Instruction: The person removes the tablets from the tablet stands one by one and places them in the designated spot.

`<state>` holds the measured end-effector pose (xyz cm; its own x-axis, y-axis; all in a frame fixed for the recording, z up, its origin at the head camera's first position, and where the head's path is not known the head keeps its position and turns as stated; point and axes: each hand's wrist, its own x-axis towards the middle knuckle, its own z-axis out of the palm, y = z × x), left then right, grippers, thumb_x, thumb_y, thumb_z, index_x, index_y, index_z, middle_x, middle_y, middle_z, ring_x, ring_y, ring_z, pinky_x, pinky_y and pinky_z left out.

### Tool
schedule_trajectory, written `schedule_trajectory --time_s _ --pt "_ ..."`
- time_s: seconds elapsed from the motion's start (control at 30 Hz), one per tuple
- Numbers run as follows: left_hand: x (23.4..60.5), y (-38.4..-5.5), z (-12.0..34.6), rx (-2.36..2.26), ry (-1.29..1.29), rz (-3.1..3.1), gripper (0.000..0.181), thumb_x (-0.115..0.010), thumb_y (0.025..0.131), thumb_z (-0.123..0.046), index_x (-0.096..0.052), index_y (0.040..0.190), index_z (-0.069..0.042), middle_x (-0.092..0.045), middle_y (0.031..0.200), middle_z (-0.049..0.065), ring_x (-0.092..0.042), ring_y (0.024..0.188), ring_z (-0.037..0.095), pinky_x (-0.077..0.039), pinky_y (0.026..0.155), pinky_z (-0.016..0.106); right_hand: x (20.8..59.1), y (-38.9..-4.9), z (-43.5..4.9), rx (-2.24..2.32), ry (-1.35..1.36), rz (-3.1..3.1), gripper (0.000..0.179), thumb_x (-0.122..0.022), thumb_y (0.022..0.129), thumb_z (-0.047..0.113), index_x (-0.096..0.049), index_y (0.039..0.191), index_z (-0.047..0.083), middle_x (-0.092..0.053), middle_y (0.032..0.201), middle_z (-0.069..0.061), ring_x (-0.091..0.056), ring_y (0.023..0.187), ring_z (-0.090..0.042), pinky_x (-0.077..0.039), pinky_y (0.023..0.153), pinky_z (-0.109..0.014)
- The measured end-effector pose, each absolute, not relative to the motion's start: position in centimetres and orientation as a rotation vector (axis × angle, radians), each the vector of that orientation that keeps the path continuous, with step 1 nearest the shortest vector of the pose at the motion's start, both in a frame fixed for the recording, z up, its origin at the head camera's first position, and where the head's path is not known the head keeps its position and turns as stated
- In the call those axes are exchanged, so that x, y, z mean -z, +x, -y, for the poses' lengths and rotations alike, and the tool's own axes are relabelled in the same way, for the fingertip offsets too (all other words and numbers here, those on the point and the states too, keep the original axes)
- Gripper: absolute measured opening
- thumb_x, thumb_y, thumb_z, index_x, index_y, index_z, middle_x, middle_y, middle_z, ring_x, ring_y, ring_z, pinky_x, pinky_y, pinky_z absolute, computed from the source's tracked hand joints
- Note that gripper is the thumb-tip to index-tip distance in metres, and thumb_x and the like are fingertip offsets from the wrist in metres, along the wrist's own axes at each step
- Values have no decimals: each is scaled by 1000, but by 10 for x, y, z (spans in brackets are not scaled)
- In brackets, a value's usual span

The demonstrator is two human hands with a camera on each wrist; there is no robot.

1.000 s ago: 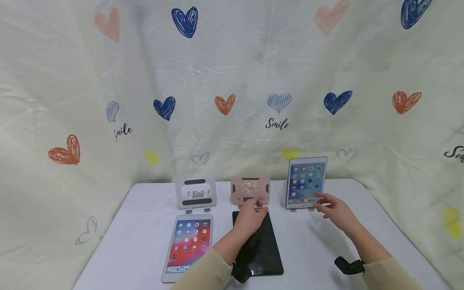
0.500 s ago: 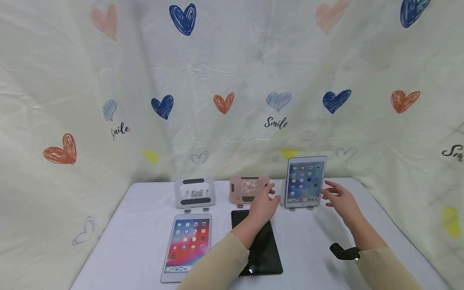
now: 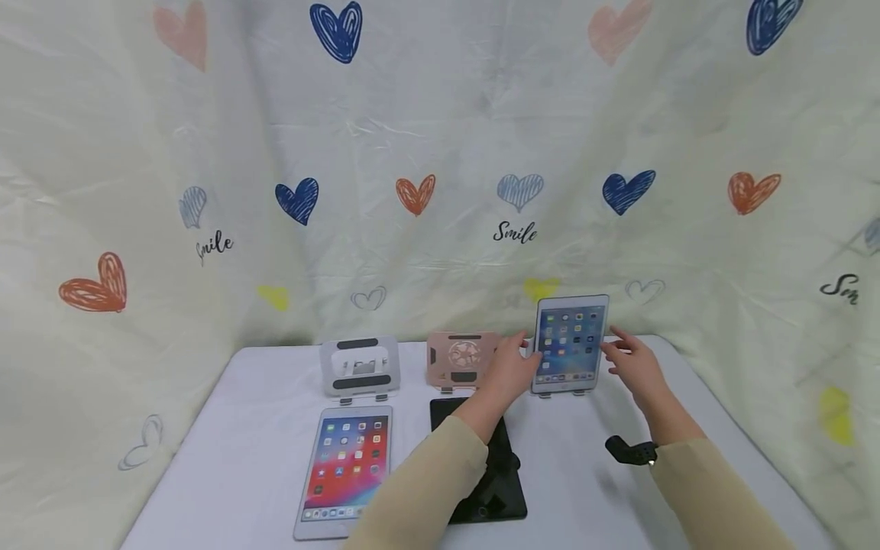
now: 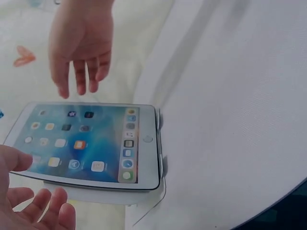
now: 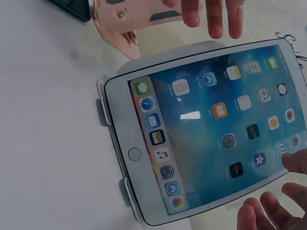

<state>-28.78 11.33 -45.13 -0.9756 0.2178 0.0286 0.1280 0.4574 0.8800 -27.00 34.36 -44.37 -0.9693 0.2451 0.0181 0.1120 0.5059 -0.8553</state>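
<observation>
The lit tablet [image 3: 570, 341] is the one both hands are going for, propped upright on its stand at about one o'clock on the white table [image 3: 261, 412]; nearest us, though, at six o'clock, a dark tablet [image 3: 481, 481] lies flat with its screen off, and at seven o'clock another tablet [image 3: 346, 470] lies flat with its icons glowing; beyond them stand a grey stand [image 3: 357, 367] at eleven and a pink stand [image 3: 461, 357] at twelve, both bare; the upright one leans back on its support, lip catching the bottom edge, so it probably needs a hand on each side to handle; left hand [image 3: 512, 369] is at its left edge, fingers spread and loose, right hand [image 3: 631, 365] just off the right edge, fingers straight and apart; neither is clamped on it, and the wrist views show gaps; heart-print cloth [image 3: 440, 153] hangs behind
</observation>
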Motion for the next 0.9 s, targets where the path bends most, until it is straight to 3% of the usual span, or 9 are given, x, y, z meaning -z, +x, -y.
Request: schedule_trajectory --time_s 0.2,0.37,0.7,0.9 --pt "449 -290 -119 -1498 365 -2636 57 -59 100 -34 -40 152 -24 -56 130 -2 -57 115 15 -51 89 36 444 -278 -341 -1429 -244 2633 66 -49 104 34 -22 158 8 -42 138 -29 -50 116 -38 -51 73 -22" --pt "451 -290 -122 -1464 424 -2685 57 -59 100 -33 -41 152 -21 -56 127 1 -57 114 15 -50 91 36 443 -280 -340 -1406 -263 2628 64 -50 104 33 -25 157 8 -44 134 -27 -49 113 -36 -49 73 -23" --pt "459 -289 -123 -1568 384 -2698 54 -64 97 -23 -48 148 -30 -60 118 -3 -58 93 11 -50 73 31 465 -280 -346 -1341 -218 2565 63 -50 104 30 -24 158 11 -35 144 -30 -41 124 -45 -46 88 -51" --pt "469 -291 -122 -1629 330 -2803 41 -65 97 -24 -60 136 -37 -68 113 -14 -61 86 4 -49 60 24 479 -278 -346 -1292 -208 2470 54 -43 107 26 -28 157 12 -46 138 -25 -45 123 -40 -45 90 -49"
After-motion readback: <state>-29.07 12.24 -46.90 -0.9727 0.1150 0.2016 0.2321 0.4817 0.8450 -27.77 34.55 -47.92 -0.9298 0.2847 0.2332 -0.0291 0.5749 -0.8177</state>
